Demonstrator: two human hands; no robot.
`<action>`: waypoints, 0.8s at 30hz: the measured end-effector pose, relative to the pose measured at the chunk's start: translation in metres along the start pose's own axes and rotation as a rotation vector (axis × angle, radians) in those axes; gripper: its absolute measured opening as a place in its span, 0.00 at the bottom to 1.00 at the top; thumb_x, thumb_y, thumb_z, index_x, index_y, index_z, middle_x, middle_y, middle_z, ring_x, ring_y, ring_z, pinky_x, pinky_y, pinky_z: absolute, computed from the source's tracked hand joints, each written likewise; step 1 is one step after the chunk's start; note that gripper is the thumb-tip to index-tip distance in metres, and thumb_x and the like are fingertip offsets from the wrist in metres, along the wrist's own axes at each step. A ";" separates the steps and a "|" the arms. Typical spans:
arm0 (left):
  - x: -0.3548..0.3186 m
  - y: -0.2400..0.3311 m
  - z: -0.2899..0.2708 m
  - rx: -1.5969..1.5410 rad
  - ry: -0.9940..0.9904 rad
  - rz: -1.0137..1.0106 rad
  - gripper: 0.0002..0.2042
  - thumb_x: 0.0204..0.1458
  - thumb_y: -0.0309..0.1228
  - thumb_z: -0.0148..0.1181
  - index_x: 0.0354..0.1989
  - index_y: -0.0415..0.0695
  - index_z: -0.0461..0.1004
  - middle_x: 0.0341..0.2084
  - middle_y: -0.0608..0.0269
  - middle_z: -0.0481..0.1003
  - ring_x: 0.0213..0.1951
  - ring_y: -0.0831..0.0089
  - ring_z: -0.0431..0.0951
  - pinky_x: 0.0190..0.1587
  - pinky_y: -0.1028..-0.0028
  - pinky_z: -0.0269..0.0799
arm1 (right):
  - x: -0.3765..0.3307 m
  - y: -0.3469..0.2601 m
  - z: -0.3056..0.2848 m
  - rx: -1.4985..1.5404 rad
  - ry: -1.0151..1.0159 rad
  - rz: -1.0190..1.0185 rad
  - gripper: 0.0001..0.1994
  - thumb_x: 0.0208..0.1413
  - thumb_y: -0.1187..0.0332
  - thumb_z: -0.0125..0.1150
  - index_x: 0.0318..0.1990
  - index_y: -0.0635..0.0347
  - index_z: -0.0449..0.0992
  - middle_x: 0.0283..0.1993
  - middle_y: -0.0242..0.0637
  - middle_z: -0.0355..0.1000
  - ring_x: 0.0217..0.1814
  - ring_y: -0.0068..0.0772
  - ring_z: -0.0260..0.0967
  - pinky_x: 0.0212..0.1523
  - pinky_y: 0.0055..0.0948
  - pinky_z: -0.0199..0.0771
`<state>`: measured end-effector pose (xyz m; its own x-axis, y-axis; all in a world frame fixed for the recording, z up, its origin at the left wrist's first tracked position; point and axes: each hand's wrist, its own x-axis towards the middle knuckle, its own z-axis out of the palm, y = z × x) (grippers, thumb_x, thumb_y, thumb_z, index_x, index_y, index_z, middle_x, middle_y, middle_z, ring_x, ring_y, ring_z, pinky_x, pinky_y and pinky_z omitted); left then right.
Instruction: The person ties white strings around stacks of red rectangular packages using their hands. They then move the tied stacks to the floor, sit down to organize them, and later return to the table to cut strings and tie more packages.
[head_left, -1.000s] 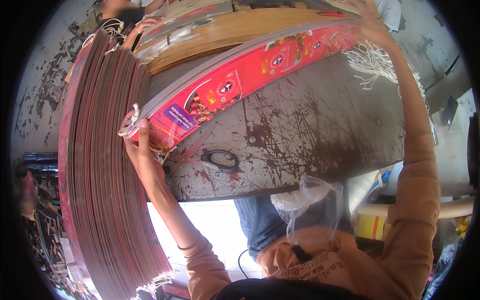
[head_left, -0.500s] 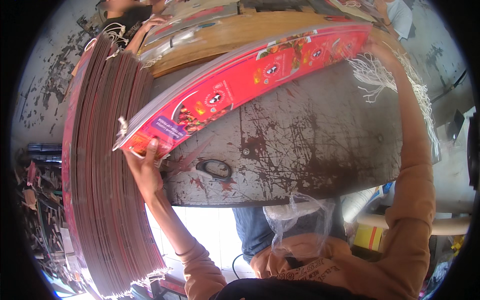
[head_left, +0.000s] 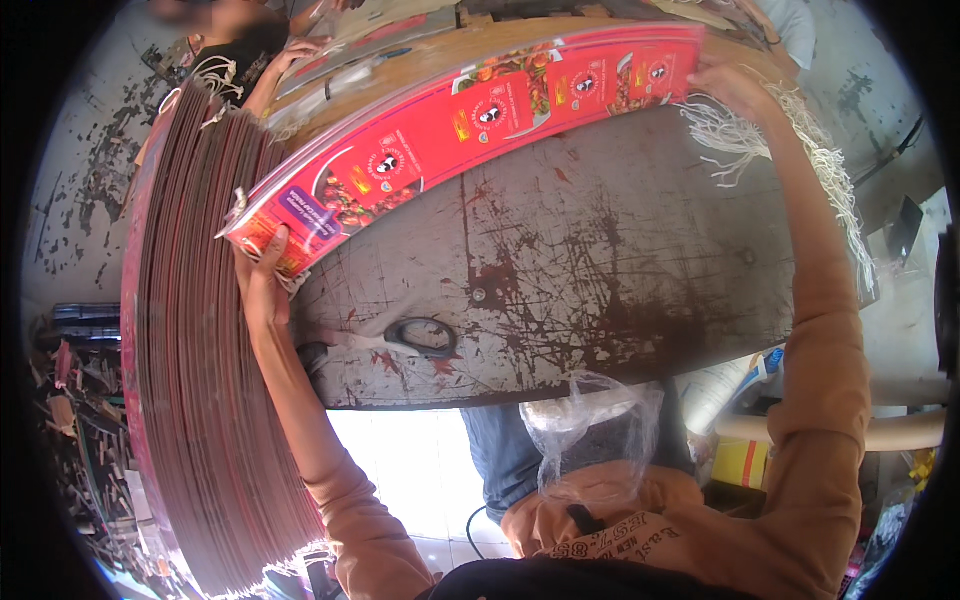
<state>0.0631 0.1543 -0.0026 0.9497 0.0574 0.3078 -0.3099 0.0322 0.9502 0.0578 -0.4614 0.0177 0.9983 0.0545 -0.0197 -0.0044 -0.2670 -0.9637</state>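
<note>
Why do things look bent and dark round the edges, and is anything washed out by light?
Head view: the fisheye lens bows the front edge of the table, perhaps the red strips too, inside a black surround; head view again: the floor is washed out nearly white, and the plastic bag catches glints.

1. From my remote seat I see a brownish-orange sweatshirt [head_left: 730, 525] across the lower frame, dark lettering [head_left: 618, 536] on its chest.
2. Its left sleeve [head_left: 365, 520] and right sleeve [head_left: 822, 400] sit bunched up the forearms; left hand [head_left: 264, 288] and right hand [head_left: 740, 92] are bare.
3. Dark blue trousers [head_left: 492, 455] show at lower centre.
</note>
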 end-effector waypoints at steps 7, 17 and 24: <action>-0.002 0.001 -0.001 -0.066 0.038 -0.076 0.31 0.42 0.30 0.64 0.55 0.39 0.57 0.45 0.54 0.68 0.50 0.66 0.68 0.53 0.67 0.61 | 0.004 0.005 0.031 0.184 0.156 0.024 0.27 0.52 0.71 0.51 0.60 0.66 0.54 0.59 0.37 0.59 0.61 0.27 0.55 0.62 0.27 0.50; -0.008 -0.002 0.000 -0.083 0.077 -0.024 0.30 0.43 0.32 0.63 0.55 0.39 0.58 0.48 0.56 0.66 0.50 0.67 0.68 0.52 0.67 0.63 | 0.000 0.003 0.043 -0.129 0.269 0.017 0.30 0.45 0.75 0.57 0.59 0.63 0.56 0.54 0.35 0.63 0.53 0.25 0.61 0.53 0.24 0.58; -0.005 -0.013 -0.007 -0.011 0.171 0.065 0.26 0.49 0.35 0.59 0.54 0.38 0.59 0.43 0.56 0.70 0.46 0.70 0.70 0.51 0.69 0.65 | 0.015 0.010 0.025 -0.322 0.325 0.000 0.29 0.43 0.73 0.59 0.56 0.61 0.60 0.49 0.36 0.66 0.47 0.26 0.64 0.49 0.25 0.62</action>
<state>0.0621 0.1601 -0.0173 0.9066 0.2288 0.3547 -0.3716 0.0340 0.9278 0.0711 -0.4396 0.0015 0.9650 -0.2360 0.1146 -0.0372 -0.5554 -0.8308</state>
